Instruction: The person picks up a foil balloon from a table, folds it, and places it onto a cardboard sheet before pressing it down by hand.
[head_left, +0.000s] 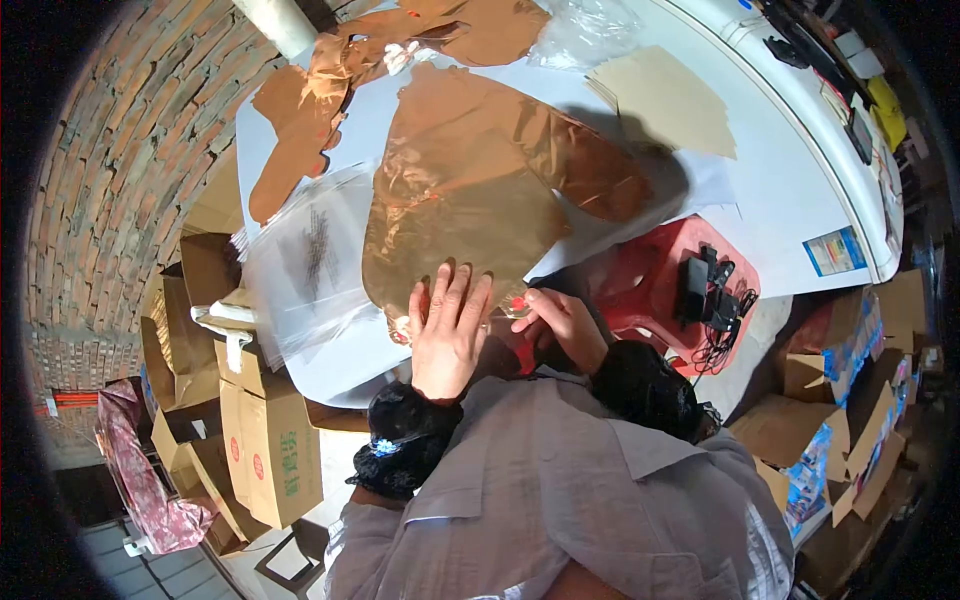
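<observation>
A large shiny copper-brown foil piece (pixel 460 190) lies on the white table (pixel 345 375), its near end at the table's front edge. My left hand (pixel 448 335) lies flat on the foil's near end, fingers stretched forward. To its right, my right hand (pixel 562 322) has its thumb and forefinger pinched at the foil's near right edge, beside a small red spot; what the fingertips hold is too small to make out. Clear plastic sheets (pixel 315 265) lie left of the foil.
A red stool (pixel 660 320) bears a black adapter (pixel 692 290) and cables. More copper foil (pixel 290 150), clear plastic (pixel 585 35) and beige sheets (pixel 665 100) lie farther back. Cardboard boxes (pixel 270 450) stand at left and right, and a brick wall (pixel 130 150) rises at left.
</observation>
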